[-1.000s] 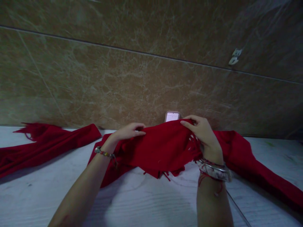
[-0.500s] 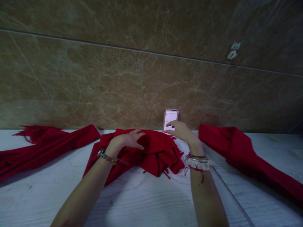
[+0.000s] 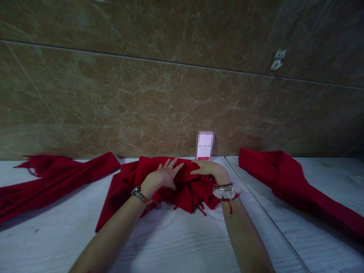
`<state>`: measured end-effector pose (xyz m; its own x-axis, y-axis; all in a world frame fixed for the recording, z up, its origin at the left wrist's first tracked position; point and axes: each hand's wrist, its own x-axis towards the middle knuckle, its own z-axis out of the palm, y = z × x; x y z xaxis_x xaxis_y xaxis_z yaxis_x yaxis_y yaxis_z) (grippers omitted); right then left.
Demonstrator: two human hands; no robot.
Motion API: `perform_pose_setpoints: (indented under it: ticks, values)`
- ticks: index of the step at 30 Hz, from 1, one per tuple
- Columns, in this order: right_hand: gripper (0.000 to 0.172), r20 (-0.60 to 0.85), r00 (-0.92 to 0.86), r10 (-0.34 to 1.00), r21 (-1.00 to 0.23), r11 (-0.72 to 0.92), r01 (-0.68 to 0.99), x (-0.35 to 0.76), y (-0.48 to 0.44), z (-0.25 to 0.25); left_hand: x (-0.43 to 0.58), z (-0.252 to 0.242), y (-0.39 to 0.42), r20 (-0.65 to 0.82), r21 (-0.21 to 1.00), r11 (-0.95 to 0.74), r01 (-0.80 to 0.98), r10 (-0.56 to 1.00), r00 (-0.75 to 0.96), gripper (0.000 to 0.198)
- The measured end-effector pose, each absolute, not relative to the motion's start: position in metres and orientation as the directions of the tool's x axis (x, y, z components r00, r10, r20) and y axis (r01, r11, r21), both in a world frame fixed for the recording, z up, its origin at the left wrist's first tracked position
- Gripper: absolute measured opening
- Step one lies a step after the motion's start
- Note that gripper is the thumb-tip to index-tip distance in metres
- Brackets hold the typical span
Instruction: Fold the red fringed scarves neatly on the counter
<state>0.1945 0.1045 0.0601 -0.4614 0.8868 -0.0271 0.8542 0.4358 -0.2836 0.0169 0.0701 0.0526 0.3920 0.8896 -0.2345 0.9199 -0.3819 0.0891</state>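
Observation:
A red fringed scarf (image 3: pixel 182 193) lies bunched in loose folds on the pale wood-grain surface, with its tassels toward the right. On top of it rests my left hand (image 3: pixel 163 174), fingers spread, a ring on one of them. My right hand (image 3: pixel 209 170) lies over the scarf's right part, fingers stretched toward my left hand, holding nothing that I can see. Just behind the right hand, a phone (image 3: pixel 204 146) leans against the wall with a timer on its lit screen.
Another length of red fabric with fringe (image 3: pixel 71 170) lies at the left, and a folded red length (image 3: pixel 284 174) stretches off to the right. Behind stands a brown marbled wall (image 3: pixel 142 106) with a small white fitting (image 3: pixel 278 60). A seam crosses the pale surface (image 3: pixel 176 246) at the right.
My right hand has moved left and down from in front of the phone onto the scarf. My left hand has shifted right across the scarf. More of the phone's screen shows.

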Motion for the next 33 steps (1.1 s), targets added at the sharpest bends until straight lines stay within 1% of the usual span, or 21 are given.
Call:
perform_pose_setpoints:
  ticks: [2, 4, 7, 10, 13, 15, 17, 20, 21, 23, 24, 27, 29, 31, 33]
  values:
    - [0.042, -0.100, -0.435, 0.895, -0.199, 0.411, 0.890, 0.193, 0.106, 0.059, 0.016, 0.049, 0.072, -0.247, 0.111, -0.383, 0.917, 0.883, 0.399, 0.090]
    - [0.044, -0.163, -0.407, 0.899, -0.119, 0.391, 0.913, 0.191, 0.104, 0.061, 0.013, 0.048, 0.076, -0.228, 0.138, -0.412, 0.901, 0.872, 0.434, 0.077]
    - [0.039, -0.168, -0.410, 0.896, -0.092, 0.400, 0.912, 0.191, 0.100, 0.070, 0.006, 0.050, 0.083, -0.142, 0.147, -0.530, 0.835, 0.824, 0.548, 0.057]
    - [0.036, -0.126, -0.447, 0.886, -0.083, 0.440, 0.894, 0.192, 0.092, 0.084, -0.001, 0.057, 0.088, -0.088, 0.145, -0.620, 0.771, 0.768, 0.634, 0.037]
    - [0.033, -0.064, -0.533, 0.844, -0.100, 0.526, 0.845, 0.195, 0.083, 0.096, -0.006, 0.063, 0.090, -0.042, 0.151, -0.614, 0.775, 0.779, 0.626, 0.032]
    - [0.032, -0.047, -0.568, 0.822, -0.127, 0.559, 0.819, 0.196, 0.079, 0.098, -0.007, 0.064, 0.090, -0.041, 0.166, -0.601, 0.782, 0.788, 0.614, 0.027]
    - [0.032, -0.093, -0.559, 0.824, -0.146, 0.544, 0.826, 0.197, 0.079, 0.095, -0.004, 0.063, 0.089, -0.066, 0.167, -0.604, 0.779, 0.782, 0.620, 0.021]
    - [0.028, -0.200, -0.505, 0.840, -0.115, 0.491, 0.863, 0.199, 0.082, 0.082, 0.003, 0.059, 0.086, -0.091, 0.143, -0.638, 0.756, 0.752, 0.652, 0.027]
    - [0.025, -0.204, -0.496, 0.844, -0.103, 0.486, 0.868, 0.200, 0.083, 0.076, 0.006, 0.058, 0.085, -0.086, 0.134, -0.653, 0.746, 0.742, 0.665, 0.029]
    - [0.018, -0.131, -0.513, 0.848, -0.086, 0.506, 0.859, 0.201, 0.083, 0.065, 0.012, 0.055, 0.083, -0.063, 0.119, -0.678, 0.725, 0.723, 0.687, 0.031]
    - [0.015, -0.065, -0.531, 0.845, -0.079, 0.526, 0.847, 0.202, 0.082, 0.060, 0.014, 0.053, 0.083, -0.048, 0.113, -0.687, 0.718, 0.718, 0.695, 0.029]
    - [0.016, 0.172, -0.558, 0.812, -0.085, 0.577, 0.813, 0.207, 0.076, 0.042, 0.014, 0.044, 0.083, 0.023, 0.109, -0.704, 0.702, 0.708, 0.706, 0.018]
    - [0.016, 0.331, -0.537, 0.776, -0.129, 0.601, 0.788, 0.212, 0.070, 0.028, 0.011, 0.035, 0.082, 0.084, 0.120, -0.712, 0.692, 0.702, 0.708, 0.018]
    - [0.016, 0.479, -0.473, 0.739, -0.186, 0.612, 0.769, 0.217, 0.065, 0.013, 0.006, 0.025, 0.079, 0.151, 0.141, -0.710, 0.690, 0.704, 0.694, 0.020]
    - [0.017, 0.584, -0.394, 0.710, -0.229, 0.609, 0.759, 0.222, 0.061, -0.001, 0.002, 0.014, 0.074, 0.213, 0.163, -0.684, 0.711, 0.729, 0.651, 0.021]
